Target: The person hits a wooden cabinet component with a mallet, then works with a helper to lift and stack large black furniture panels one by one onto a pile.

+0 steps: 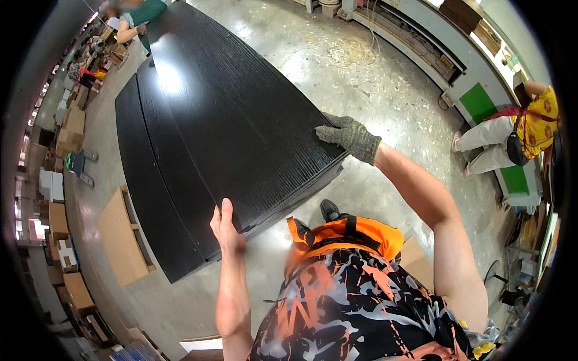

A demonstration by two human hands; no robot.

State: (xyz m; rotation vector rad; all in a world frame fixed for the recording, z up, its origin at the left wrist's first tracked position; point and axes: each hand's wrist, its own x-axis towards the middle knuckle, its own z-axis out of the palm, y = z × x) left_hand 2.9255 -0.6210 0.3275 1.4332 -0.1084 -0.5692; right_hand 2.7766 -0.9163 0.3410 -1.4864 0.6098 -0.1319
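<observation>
A long black panel with a wood-grain surface (241,102) lies on top of a stack of similar black boards, stretching away from me. My right hand (349,137), in a dark grey knitted glove, grips the panel's near right corner, fingers over the top and edge. My bare left hand (227,231) is at the near edge, thumb pointing up against the board; its other fingers are partly hidden, closed at the edge. Along the left, another black board (135,138) shows beside a long seam. At the far end a co-worker's gloved hand (141,29) is next to the panel.
A light brown board (123,240) lies on the floor left of the stack. Cardboard boxes (72,129) line the left side. A long machine (415,51) stands at the right, with a person in a yellow top (539,126) beside it. Debris speckles the concrete floor (385,90).
</observation>
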